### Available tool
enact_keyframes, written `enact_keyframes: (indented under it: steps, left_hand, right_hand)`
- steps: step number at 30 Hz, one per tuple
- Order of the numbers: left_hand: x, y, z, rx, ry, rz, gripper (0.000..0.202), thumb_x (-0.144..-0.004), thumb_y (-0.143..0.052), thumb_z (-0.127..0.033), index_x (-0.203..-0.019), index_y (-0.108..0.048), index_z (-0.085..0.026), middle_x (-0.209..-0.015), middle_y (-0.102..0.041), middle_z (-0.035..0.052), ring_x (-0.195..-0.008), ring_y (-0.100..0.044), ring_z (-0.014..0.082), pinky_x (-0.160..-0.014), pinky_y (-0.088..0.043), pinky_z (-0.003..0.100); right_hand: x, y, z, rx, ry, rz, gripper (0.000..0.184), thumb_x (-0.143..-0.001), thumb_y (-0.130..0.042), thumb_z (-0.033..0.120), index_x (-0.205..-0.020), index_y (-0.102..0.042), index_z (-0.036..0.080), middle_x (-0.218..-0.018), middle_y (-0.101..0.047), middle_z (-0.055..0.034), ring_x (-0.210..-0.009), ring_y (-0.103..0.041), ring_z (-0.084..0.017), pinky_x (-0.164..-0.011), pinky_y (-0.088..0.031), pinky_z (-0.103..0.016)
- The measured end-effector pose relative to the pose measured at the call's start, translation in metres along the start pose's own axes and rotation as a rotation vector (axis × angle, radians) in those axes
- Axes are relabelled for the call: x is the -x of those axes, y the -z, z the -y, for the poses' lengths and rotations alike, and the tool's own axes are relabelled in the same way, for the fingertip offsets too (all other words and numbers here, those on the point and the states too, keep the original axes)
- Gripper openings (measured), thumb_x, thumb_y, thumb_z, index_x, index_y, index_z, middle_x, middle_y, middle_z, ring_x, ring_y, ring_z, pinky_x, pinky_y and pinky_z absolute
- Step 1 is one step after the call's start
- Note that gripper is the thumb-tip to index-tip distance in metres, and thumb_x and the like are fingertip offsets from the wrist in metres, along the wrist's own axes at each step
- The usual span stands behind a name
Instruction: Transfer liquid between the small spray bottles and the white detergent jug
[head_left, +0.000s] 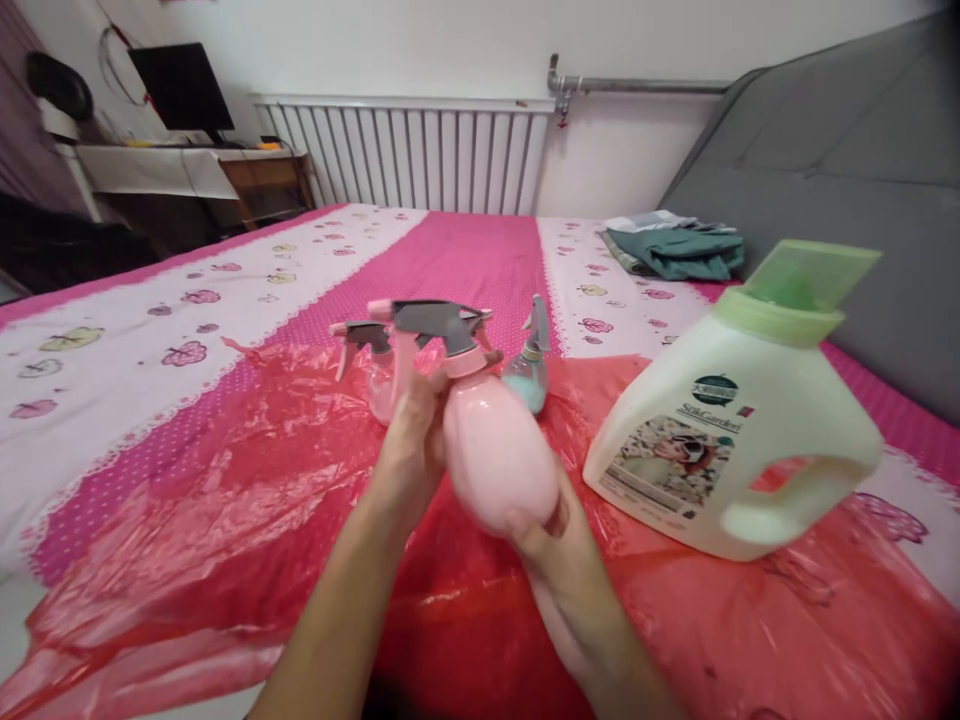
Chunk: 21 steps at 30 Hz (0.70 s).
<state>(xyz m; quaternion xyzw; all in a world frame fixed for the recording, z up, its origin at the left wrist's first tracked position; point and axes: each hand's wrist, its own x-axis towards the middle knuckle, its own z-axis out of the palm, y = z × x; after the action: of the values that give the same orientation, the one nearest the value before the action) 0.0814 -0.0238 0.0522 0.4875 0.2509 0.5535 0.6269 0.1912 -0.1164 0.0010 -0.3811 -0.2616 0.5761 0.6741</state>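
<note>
A pink spray bottle (pixel 499 455) with a grey and pink trigger head is held up in front of me, tilted to the left. My left hand (pixel 416 425) grips it by the neck, close to the trigger. Around its rounded base, my right hand (pixel 551 545) is closed with the thumb on the near side. Behind it, a second pink spray bottle (pixel 380 385) stands to the left, partly hidden by my hand. A clear spray bottle with teal liquid (pixel 529 378) stands to the right. Part of another grey and pink spray head shows behind the held bottle.
A large white detergent jug (pixel 720 430) with a green cap stands at the right. Crinkled red plastic sheeting (pixel 247 500) covers the near part of the bed. Folded clothes (pixel 675 245) lie by the grey headboard (pixel 832 150). A radiator (pixel 420 155) lines the back wall.
</note>
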Motion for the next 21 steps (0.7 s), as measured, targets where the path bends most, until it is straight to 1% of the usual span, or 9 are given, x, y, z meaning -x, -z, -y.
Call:
enact_keyframes:
  steps: [2,4,6,8,11,15,17,19,21]
  left_hand:
    - [0.001,0.000,0.006,0.010,-0.008,0.130,0.095,-0.076,-0.058,-0.095,-0.126,-0.074,-0.016,-0.132,-0.069,0.0181,-0.129,-0.061,0.0418,-0.109,-0.051,0.048]
    - [0.004,0.000,0.014,-0.053,-0.044,0.237,0.093,-0.078,-0.061,-0.091,-0.138,-0.067,-0.020,-0.142,-0.063,0.0166,-0.134,-0.057,0.0419,-0.114,-0.046,0.048]
    - [0.009,-0.003,0.021,-0.115,-0.060,0.320,0.094,-0.079,-0.063,-0.089,-0.146,-0.060,-0.023,-0.147,-0.060,0.0157,-0.135,-0.056,0.0421,-0.114,-0.047,0.047]
    - [0.015,-0.007,0.026,-0.134,-0.056,0.359,0.098,-0.077,-0.065,-0.089,-0.151,-0.055,-0.024,-0.149,-0.057,0.0156,-0.136,-0.054,0.0431,-0.111,-0.049,0.047]
    - [0.021,-0.014,0.028,-0.102,-0.042,0.341,0.096,-0.077,-0.076,-0.081,-0.152,-0.053,-0.025,-0.148,-0.059,0.0137,-0.137,-0.054,0.0423,-0.109,-0.052,0.045]
    - [0.017,-0.013,0.026,-0.074,-0.092,0.233,0.082,-0.075,-0.085,-0.065,-0.143,-0.063,-0.025,-0.139,-0.066,0.0103,-0.135,-0.056,0.0396,-0.115,-0.047,0.047]
    - [0.014,-0.008,0.024,-0.103,-0.123,0.210,0.077,-0.073,-0.087,-0.059,-0.139,-0.067,-0.024,-0.139,-0.066,0.0095,-0.136,-0.056,0.0389,-0.118,-0.045,0.046]
    - [0.011,-0.003,0.020,-0.166,-0.146,0.211,0.078,-0.073,-0.087,-0.054,-0.141,-0.066,-0.023,-0.141,-0.066,0.0094,-0.136,-0.055,0.0381,-0.117,-0.045,0.044]
    - [0.010,0.002,0.017,-0.262,-0.154,0.231,0.079,-0.073,-0.087,-0.051,-0.144,-0.064,-0.022,-0.143,-0.064,0.0097,-0.135,-0.056,0.0374,-0.114,-0.046,0.043]
  right_hand:
    - [0.002,0.002,0.007,-0.133,-0.071,0.007,0.080,-0.073,-0.089,0.050,-0.143,-0.058,0.030,-0.141,-0.068,-0.0085,-0.136,-0.059,-0.033,-0.117,-0.046,-0.054]
    - [0.004,0.003,0.014,-0.266,-0.140,0.051,0.071,-0.078,-0.080,0.063,-0.138,-0.063,0.029,-0.134,-0.072,-0.0096,-0.132,-0.062,-0.034,-0.113,-0.049,-0.058]
    - [0.006,0.003,0.021,-0.353,-0.171,0.058,0.068,-0.080,-0.072,0.072,-0.132,-0.068,0.028,-0.126,-0.075,-0.0104,-0.125,-0.066,-0.035,-0.106,-0.055,-0.058]
    - [0.008,0.001,0.027,-0.384,-0.171,0.051,0.068,-0.080,-0.068,0.075,-0.130,-0.069,0.029,-0.126,-0.075,-0.0101,-0.124,-0.067,-0.035,-0.102,-0.057,-0.056]
    - [0.011,-0.003,0.033,-0.358,-0.161,0.073,0.067,-0.083,-0.063,0.076,-0.132,-0.067,0.029,-0.135,-0.071,-0.0095,-0.132,-0.062,-0.034,-0.106,-0.056,-0.053]
    - [0.008,0.000,0.034,-0.189,-0.091,0.129,0.069,-0.090,-0.055,0.076,-0.138,-0.062,0.028,-0.140,-0.069,-0.0109,-0.137,-0.060,-0.033,-0.110,-0.053,-0.053]
    - [0.003,0.007,0.030,-0.066,0.001,0.147,0.070,-0.086,-0.067,0.071,-0.142,-0.057,0.029,-0.143,-0.066,-0.0108,-0.135,-0.061,-0.033,-0.110,-0.053,-0.052]
    - [-0.005,0.014,0.026,0.054,0.122,0.141,0.074,-0.079,-0.083,0.057,-0.141,-0.055,0.030,-0.145,-0.064,-0.0106,-0.132,-0.063,-0.032,-0.109,-0.054,-0.050]
    - [-0.011,0.017,0.023,0.160,0.208,0.139,0.078,-0.073,-0.090,0.044,-0.140,-0.055,0.029,-0.143,-0.065,-0.0106,-0.128,-0.065,-0.031,-0.107,-0.055,-0.047]
